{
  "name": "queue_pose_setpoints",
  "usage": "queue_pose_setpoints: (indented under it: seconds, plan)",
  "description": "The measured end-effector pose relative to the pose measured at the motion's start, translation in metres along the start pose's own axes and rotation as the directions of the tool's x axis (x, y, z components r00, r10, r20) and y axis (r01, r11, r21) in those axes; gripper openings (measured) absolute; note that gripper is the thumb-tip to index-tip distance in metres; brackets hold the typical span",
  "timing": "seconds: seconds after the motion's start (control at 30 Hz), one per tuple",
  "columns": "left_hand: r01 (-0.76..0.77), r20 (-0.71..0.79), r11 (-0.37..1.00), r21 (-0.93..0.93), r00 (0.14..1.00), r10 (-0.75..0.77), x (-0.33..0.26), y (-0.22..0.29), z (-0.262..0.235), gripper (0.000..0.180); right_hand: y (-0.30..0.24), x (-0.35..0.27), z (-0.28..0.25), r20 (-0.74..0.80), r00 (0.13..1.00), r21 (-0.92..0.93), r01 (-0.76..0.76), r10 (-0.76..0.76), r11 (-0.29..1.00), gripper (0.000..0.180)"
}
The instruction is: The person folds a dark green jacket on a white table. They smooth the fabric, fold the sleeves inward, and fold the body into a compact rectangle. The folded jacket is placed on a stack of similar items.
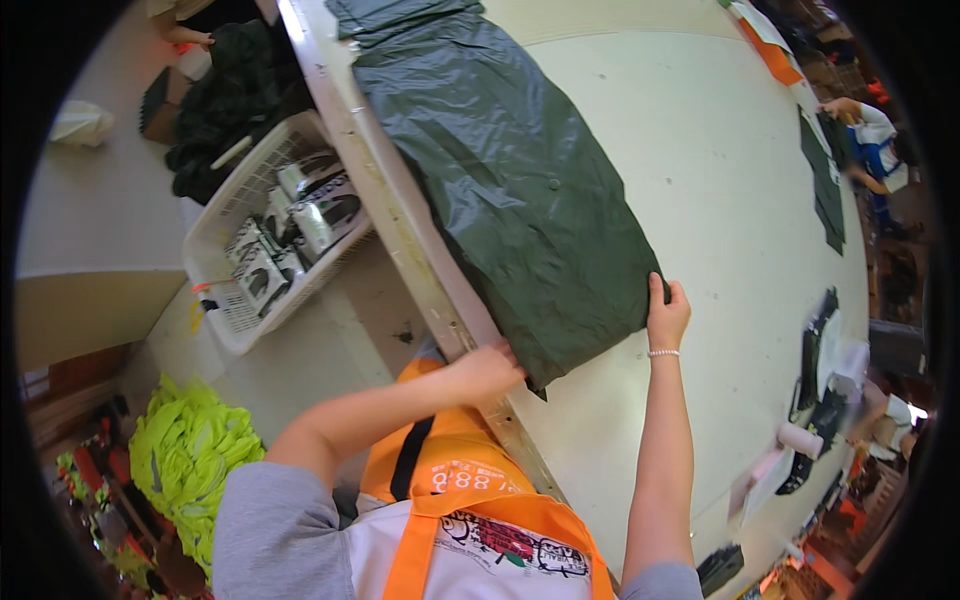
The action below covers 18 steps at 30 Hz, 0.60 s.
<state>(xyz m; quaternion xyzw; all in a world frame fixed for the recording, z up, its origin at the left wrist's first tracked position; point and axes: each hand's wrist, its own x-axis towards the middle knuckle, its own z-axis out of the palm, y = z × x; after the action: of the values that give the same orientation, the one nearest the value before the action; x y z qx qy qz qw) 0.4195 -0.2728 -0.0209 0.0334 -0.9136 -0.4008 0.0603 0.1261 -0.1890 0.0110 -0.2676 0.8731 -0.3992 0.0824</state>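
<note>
A dark green, shiny waterproof garment [520,200] lies long and flattened along the left edge of the white table [720,200]. Creases run across it, and a small round snap shows near its middle. My right hand [668,314] grips its near right corner, thumb on top and fingers curled round the edge. At the near left corner, my left hand [488,374] is closed against the hem, its fingertips partly hidden by the cloth. The far end of the garment passes out of the top of the view.
Left of the table stands a white plastic basket [222,318] with several packaged items. Beyond it lies a dark garment pile [240,100] near another person's hand [195,38]. A neon yellow heap [190,450] is at lower left. Across the table, a person [872,135] handles dark cloth [824,190].
</note>
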Motion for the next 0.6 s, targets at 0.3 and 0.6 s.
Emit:
queue_pose_setpoints:
  seconds: [0.3, 0.6]
  plan:
    - [0.429, 0.08, 0.256, -0.866, 0.624, -0.777, -0.019, 0.059, 0.031, 0.042, -0.032, -0.04, 0.018, -0.031, 0.9, -0.171, 0.425, -0.436, 0.889, 0.05]
    - [0.586, 0.302, 0.338, -0.736, 0.731, -0.612, -0.026, 0.0, -0.02, 0.058, -0.115, -0.057, 0.114, 0.509, 0.758, -0.36, 0.618, -0.409, 0.699, 0.057]
